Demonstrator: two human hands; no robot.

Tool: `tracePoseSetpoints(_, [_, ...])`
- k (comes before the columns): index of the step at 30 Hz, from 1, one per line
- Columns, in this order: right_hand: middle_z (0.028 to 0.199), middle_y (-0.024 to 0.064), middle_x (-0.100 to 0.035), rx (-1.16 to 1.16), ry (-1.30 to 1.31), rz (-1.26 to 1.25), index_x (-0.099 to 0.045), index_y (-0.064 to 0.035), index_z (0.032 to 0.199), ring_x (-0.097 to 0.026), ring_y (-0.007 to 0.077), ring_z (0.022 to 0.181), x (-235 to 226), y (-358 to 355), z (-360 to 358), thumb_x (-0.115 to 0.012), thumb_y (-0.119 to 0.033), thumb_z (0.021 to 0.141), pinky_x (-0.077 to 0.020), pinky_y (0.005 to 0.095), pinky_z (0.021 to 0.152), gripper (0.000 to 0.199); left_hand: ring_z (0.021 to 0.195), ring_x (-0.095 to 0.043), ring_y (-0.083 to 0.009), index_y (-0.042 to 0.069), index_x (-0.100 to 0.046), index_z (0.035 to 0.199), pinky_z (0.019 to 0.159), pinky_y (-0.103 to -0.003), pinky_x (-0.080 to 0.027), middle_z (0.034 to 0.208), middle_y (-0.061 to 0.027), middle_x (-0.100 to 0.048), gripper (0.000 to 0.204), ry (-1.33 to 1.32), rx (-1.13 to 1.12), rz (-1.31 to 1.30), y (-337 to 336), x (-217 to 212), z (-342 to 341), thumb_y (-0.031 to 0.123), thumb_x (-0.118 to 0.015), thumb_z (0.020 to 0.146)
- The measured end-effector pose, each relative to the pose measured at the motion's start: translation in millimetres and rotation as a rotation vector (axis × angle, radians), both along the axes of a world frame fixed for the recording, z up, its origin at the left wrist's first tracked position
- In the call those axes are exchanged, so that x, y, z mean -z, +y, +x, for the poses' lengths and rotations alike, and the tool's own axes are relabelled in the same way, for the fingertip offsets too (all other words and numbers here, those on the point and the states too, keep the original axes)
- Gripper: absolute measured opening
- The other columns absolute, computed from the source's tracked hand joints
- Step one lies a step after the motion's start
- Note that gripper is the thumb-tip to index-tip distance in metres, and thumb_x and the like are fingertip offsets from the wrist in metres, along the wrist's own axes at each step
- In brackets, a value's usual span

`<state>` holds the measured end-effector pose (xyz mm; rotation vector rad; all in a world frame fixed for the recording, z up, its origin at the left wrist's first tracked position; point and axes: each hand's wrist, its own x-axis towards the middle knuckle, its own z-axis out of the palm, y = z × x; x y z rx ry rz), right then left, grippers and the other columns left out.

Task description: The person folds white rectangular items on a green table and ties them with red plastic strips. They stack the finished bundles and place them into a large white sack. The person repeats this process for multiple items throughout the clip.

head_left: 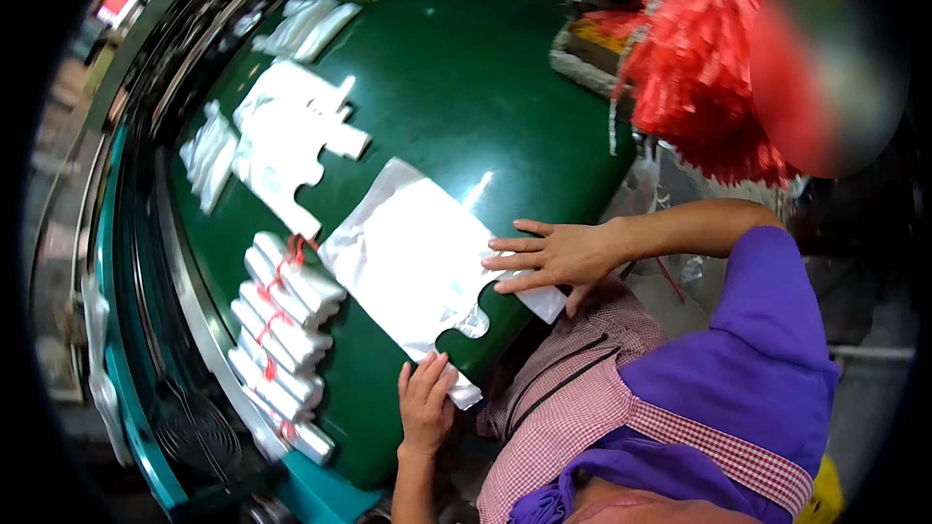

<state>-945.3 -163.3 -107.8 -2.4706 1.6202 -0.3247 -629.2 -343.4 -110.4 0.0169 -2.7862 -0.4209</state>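
Note:
A flat white plastic vest bag, or thin stack of them (408,247), lies on the green tabletop, its cut-out handles toward me. My right hand (555,257) rests palm down with fingers spread on the handle at the right. On the other handle, the fingers of my left hand (427,403) lie nearly straight. Neither hand has closed on the plastic. Left of the bag are several rolled white bundles (282,320) in a row, tied with red string (272,293).
More white bags (277,126) lie loose at the far left of the green tabletop (466,68). A bunch of red plastic strips (694,68) hangs at the right, beside a worn box (587,58) with yellow inside. Teal machine framing (126,398) runs along the left.

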Motion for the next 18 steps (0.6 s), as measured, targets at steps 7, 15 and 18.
tracePoseSetpoints(7, [0.117, 0.0125, -0.055, -0.024, -0.385, -0.194, -0.061, -0.009, 0.105, -0.046, 0.033, 0.121, 1.8, -8.8, -5.7, -0.06, -0.012, 0.085, -0.0348, 0.0484, 0.099, 0.02, 0.061, -0.062, -0.0346, 0.001, -0.062, 0.089, 0.054, -0.041, -0.047, 0.071, -0.0171, -0.063, 0.012, 0.054, -0.375, 0.507, -17.5, -22.5, -79.1, 0.01, -0.055, 0.091])
tracePoseSetpoints(15, [0.086, 0.0249, -0.062, 0.336, -0.497, 0.095, -0.059, 0.0014, 0.092, -0.064, 0.0322, 0.084, -10.5, -85.3, 35.3, -0.053, -0.016, 0.09, -0.0481, 0.045, 0.067, 0.019, 0.087, -0.063, -0.0361, 0.003, -0.059, 0.106, 0.069, -0.044, -0.049, 0.097, -0.0191, -0.064, 0.026, 0.016, -0.261, -0.028, -18.3, 1.5, -103.5, 0.01, -0.061, 0.08])
tracePoseSetpoints(18, [0.108, 0.0219, -0.061, 0.22, -0.266, 0.112, -0.065, -0.0013, 0.081, -0.061, 0.0349, 0.097, -5.7, -82.1, 58.7, -0.059, -0.019, 0.083, -0.0503, 0.0464, 0.068, 0.019, 0.105, -0.059, -0.0364, 0.001, -0.056, 0.117, 0.084, -0.045, -0.049, 0.117, -0.0195, -0.059, 0.035, 0.1, -0.034, -0.272, 6.7, 3.4, -55.5, 0.005, -0.056, 0.082])
